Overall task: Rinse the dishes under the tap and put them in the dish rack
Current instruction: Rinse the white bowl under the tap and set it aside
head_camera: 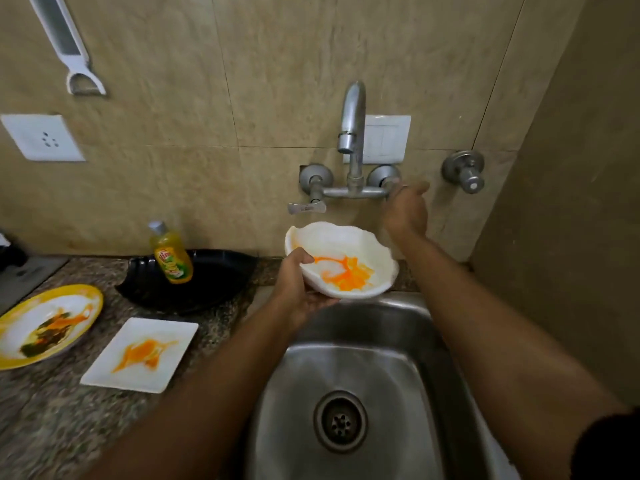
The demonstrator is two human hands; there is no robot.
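Observation:
My left hand [298, 285] grips the near-left rim of a white wavy-edged bowl [360, 247] smeared with orange sauce, held tilted over the back edge of the steel sink [346, 362]. My right hand [407, 209] is closed around the right handle of the wall tap [353, 126]; the handle itself is hidden under the fingers. No water shows at the spout. A square white plate [173, 336] with an orange smear and a round yellow-rimmed plate [86, 297] with orange and green residue lie on the counter at the left.
A black leaf-shaped tray [214, 275] at the counter's back holds a yellow dish-soap bottle [171, 254]. The tap's left lever [306, 207] sticks out below the pipe. A separate wall valve [465, 171] is at the right. No dish rack is in view.

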